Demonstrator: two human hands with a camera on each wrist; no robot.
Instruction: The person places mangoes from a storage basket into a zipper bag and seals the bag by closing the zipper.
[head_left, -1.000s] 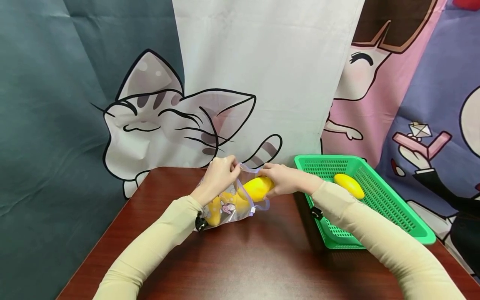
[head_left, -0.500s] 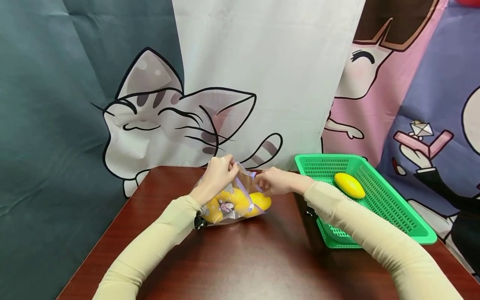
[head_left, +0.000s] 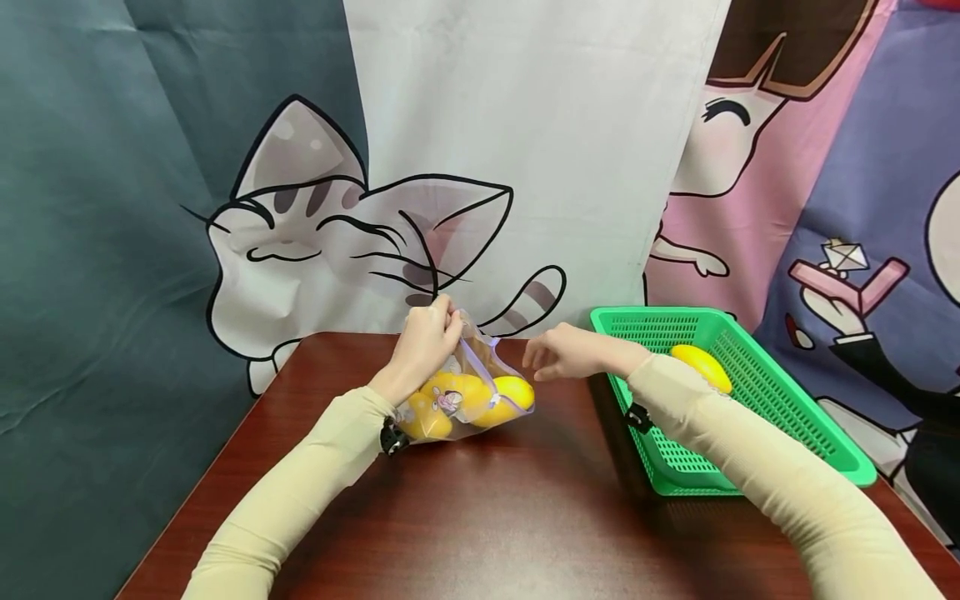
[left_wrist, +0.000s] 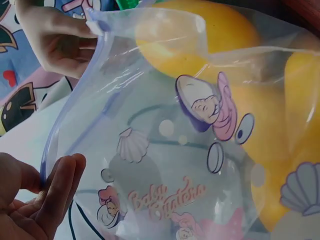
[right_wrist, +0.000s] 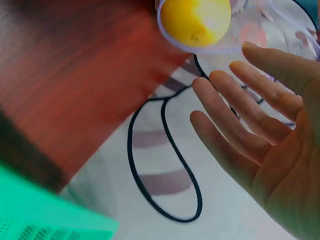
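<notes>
A clear zip bag [head_left: 459,410] with a lilac zip edge and cartoon prints lies on the table, its mouth towards the right. Inside are several smooth yellow fruits, mango-like in shape; one yellow fruit [head_left: 514,393] sits right at the mouth. My left hand [head_left: 426,337] pinches the bag's upper edge and holds it raised; in the left wrist view, fingers and thumb meet on the zip edge. Just right of the mouth, my right hand [head_left: 564,352] is apart from the fruit and holds nothing. The right wrist view shows its fingers [right_wrist: 245,107] spread and nearly straight.
On the right of the brown table [head_left: 480,525] stands a green slotted plastic basket [head_left: 787,408]. Another yellow fruit [head_left: 702,367] lies in it, partly behind the right sleeve. A printed cloth backdrop [head_left: 480,100] hangs behind the table.
My right hand has let go of a yellow fruit at the bag's mouth and moved back to the right. The fruit now rests lower inside. My left hand has lifted the bag's edge slightly, leftwards.
</notes>
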